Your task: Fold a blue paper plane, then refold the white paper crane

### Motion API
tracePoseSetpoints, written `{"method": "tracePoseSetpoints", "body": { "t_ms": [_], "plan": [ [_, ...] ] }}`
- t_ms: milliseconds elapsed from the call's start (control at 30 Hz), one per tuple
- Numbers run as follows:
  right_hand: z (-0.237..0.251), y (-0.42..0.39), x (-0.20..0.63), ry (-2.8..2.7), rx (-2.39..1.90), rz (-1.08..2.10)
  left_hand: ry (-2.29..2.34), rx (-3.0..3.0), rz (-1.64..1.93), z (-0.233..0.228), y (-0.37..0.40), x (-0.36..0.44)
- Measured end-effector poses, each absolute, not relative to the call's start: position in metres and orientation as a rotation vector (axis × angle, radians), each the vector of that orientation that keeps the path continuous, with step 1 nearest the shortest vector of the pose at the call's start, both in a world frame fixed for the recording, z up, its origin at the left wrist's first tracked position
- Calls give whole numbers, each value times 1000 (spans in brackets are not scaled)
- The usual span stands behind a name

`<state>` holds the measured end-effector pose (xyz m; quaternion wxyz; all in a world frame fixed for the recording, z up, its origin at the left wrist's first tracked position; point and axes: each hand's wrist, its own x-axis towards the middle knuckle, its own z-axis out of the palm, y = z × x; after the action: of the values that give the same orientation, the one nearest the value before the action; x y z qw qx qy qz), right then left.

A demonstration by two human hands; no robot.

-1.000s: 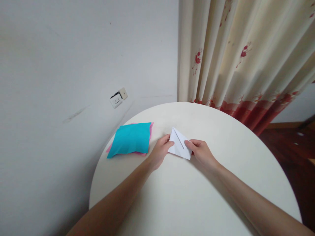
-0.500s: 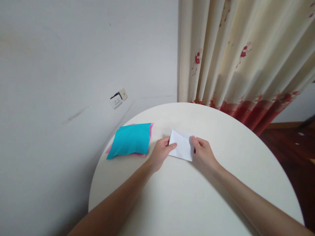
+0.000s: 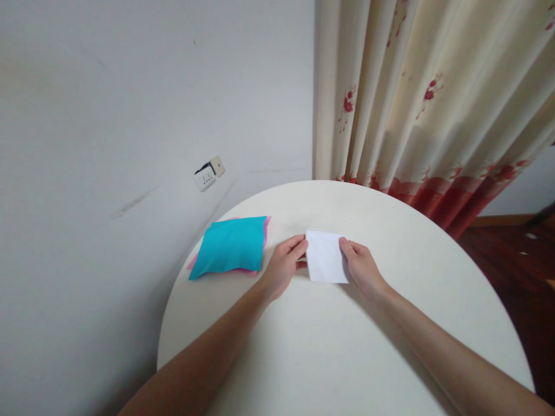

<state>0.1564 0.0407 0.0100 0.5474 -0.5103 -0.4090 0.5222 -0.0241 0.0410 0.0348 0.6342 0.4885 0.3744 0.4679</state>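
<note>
A folded piece of white paper (image 3: 326, 257), roughly square, is held up between my two hands over the table. My left hand (image 3: 284, 261) pinches its left edge near the upper corner, thumb and fingers closed. At the opposite edge, my right hand (image 3: 362, 263) grips the paper with its thumb on the front face; the fingers behind are mostly hidden. Left of my left hand lies a stack of coloured sheets, a turquoise sheet (image 3: 232, 245) on top with pink edges (image 3: 267, 225) sticking out beneath.
The round white table (image 3: 312, 335) fills the lower middle. A wall (image 3: 108, 115) with a power socket (image 3: 204, 178) rises at its left. Beyond the far right edge hangs a cream curtain (image 3: 390, 86) with red patterns, and a dark wooden floor (image 3: 498, 254) shows.
The white paper has turned squarer to me and shifted slightly right. My left thumb has moved from over its face to the left edge. The coloured stack has stayed in place.
</note>
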Motion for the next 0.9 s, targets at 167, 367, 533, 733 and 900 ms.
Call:
{"method": "tracePoseSetpoints", "body": {
  "t_ms": [167, 367, 533, 733, 900],
  "plan": [
    [9, 41, 157, -944, -1195, 1248, 794, 1164, 1069, 36, 39, -23],
    [8, 41, 157, -940, -1173, 1263, 825, 1203, 1075, 36, 38, -22],
    [6, 41, 156, -1024, -1203, 1199, 982, 1332, 1091, 36, 38, -21],
    [10, 38, 159, -1173, -1280, 696, 1132, 1416, 1151, 34, 39, -22],
    [28, 23, 160, -1400, -1158, 343, 1234, 1497, 1227, 29, 41, -26]
  ]
}}
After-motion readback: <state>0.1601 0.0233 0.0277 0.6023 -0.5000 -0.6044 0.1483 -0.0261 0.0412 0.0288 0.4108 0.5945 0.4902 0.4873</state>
